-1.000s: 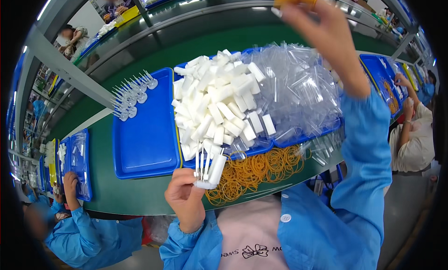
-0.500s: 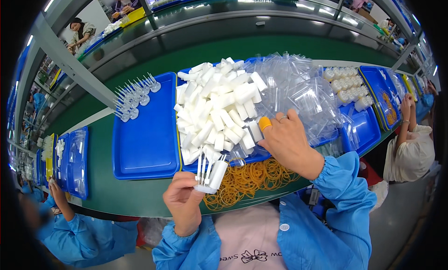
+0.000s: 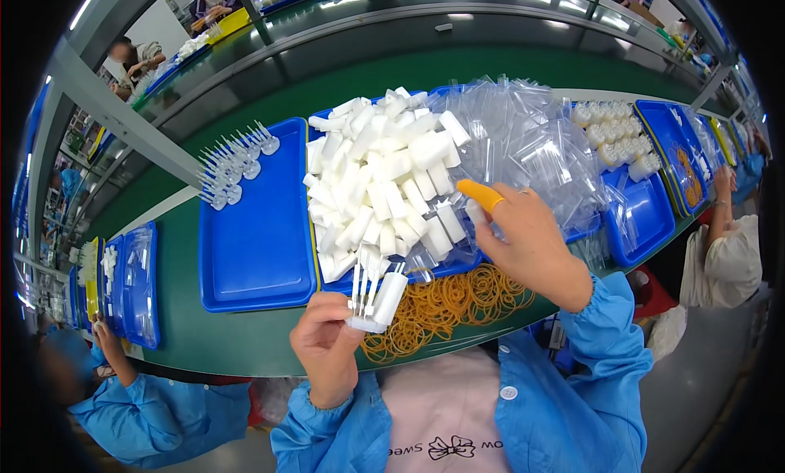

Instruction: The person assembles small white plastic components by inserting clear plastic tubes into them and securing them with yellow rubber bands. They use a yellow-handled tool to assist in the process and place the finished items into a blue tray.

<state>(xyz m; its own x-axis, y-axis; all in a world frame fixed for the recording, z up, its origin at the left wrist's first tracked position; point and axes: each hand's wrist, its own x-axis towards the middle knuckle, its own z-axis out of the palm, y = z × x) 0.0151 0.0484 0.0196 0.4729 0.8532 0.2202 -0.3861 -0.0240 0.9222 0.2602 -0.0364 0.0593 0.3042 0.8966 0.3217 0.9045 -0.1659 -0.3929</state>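
My left hand (image 3: 325, 336) pinches a clear plastic base (image 3: 368, 322) from which several thin white rods (image 3: 363, 286) stand up. A white block (image 3: 391, 300) sits on the same base beside the rods. My right hand (image 3: 530, 242), with an orange finger cot (image 3: 481, 195) on its index finger, is over the right side of the heap of white blocks (image 3: 384, 166). Between its thumb and index finger is a small white block (image 3: 474, 211), partly hidden by the fingers.
Clear plastic sleeves (image 3: 523, 146) lie heaped right of the blocks. Yellow-orange rubber bands (image 3: 441, 309) lie along the near edge. A blue tray (image 3: 257, 252) at left holds several rod pieces (image 3: 233, 166). Another blue tray (image 3: 642, 219) is at right, near white parts (image 3: 613, 134). Co-workers sit on both sides.
My right hand has moved slightly right, drawing back from the heap with a white block between thumb and index finger. My left hand still holds the base in nearly the same place.
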